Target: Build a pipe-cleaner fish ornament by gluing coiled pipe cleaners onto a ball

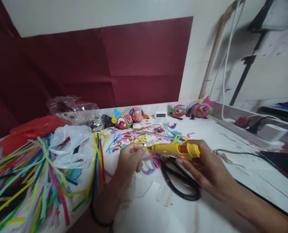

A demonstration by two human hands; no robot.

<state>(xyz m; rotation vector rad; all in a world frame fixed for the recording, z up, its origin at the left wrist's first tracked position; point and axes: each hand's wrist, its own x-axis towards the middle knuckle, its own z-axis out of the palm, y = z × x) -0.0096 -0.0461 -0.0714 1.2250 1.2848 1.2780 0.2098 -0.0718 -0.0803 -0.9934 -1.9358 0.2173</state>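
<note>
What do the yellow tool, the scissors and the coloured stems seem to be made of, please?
Yellow tool: apparently smooth, glossy plastic. Scissors: black loop handles, probably plastic or coated metal; blades mostly hidden. Coloured stems: thin, bendy, fuzzy-looking strands, likely pipe cleaners.

Probably craft workshop, pipe cleaners [32, 168], glue gun [174, 150]

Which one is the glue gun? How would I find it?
Look at the white table, near its middle where the two hands meet. The right hand holds the glue gun over black scissors. It's the only chunky yellow stick, not fuzzy like the pipe cleaners.
</note>
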